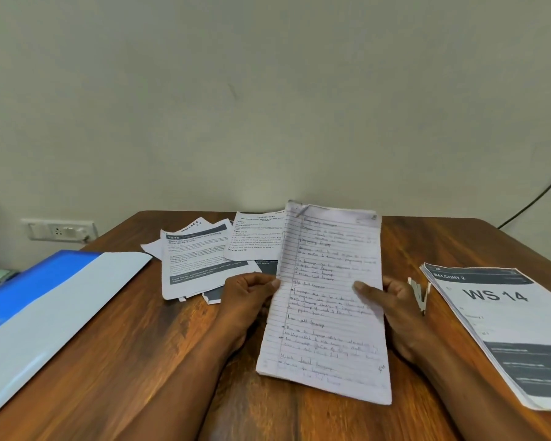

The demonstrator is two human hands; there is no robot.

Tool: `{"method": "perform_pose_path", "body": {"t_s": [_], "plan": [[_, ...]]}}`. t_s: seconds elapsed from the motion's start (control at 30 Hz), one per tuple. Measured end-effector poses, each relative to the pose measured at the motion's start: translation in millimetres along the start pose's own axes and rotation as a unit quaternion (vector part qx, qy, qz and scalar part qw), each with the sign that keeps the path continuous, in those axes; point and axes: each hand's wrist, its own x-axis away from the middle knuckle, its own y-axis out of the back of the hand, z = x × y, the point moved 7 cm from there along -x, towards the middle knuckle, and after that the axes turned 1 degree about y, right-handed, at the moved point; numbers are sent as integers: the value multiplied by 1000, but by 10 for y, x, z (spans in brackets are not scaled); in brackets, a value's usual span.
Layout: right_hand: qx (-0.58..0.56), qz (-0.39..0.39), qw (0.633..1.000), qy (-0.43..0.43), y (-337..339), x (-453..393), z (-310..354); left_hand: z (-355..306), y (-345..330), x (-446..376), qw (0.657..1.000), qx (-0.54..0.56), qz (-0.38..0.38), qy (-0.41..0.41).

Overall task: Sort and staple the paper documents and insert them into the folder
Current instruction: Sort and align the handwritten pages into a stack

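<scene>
Both hands hold up a set of handwritten lined sheets (328, 300), tilted off the worktop (159, 361), bottom edge near or on the wood; can't tell which. Left hand (248, 297) pinches the left edge, thumb on top w/ fingers curled behind. Right hand (392, 303) clamps the right side, thumb (368, 289) across the front, other fingers hidden behind the paper. A small torn paper scrap (420, 294) sticks up by the right hand; can't tell if it's held.

Risks, as I judge them:
- Sheets look held at mid-height only, so the top may flop or pages slide out of line → crooked staple.
- There's a mark at the top-left corner, maybe a staple already; too blurred to say. Stapling twice would waste effort.
- Loose printed pages (204, 259) lie fanned & overlapping at the back; easy to mix w/ this set while sorting.
- "WS 14" stack (503, 329) sits near the right worktop edge, could get nudged off by the right arm.
- No stapler in view.
- Blue folder (45, 307) lies left, well apart from the sheets, partly over the worktop edge.
</scene>
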Motion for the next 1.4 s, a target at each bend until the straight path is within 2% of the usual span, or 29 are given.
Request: {"method": "perform_pose_path", "body": {"t_s": [0.2, 0.4, 0.57, 0.73, 0.87, 1.0, 1.17, 1.3, 1.4], "plan": [[4, -6, 1000, 18, 41, -35, -10, 34, -68, 14, 999, 3, 44, 3], [58, 22, 997, 48, 6, -78, -50, -54, -64, 61, 999, -6, 22, -43], [63, 24, 997, 43, 0, -81, -41, 15, -22, 7, 999, -17, 9, -35], [9, -5, 999, 35, 26, -50, -8, 27, -33, -2, 999, -16, 24, -20], [-39, -43, 998, 29, 76, -33, 32, 40, -114, 23, 997, -38, 67, -16], [-2, -63, 998, 30, 89, -40, 32, 75, -140, 13, 996, -52, 78, -15], [39, -50, 998, 31, 37, -25, 12, -29, -153, 58, 980, -149, 61, -117], [87, -31, 995, 41, -4, -8, 6, -72, -89, 22, 948, -258, 6, -189], [108, -15, 993, 39, -26, 2, -8, -67, -47, -8, 931, -292, -26, -216]]}}
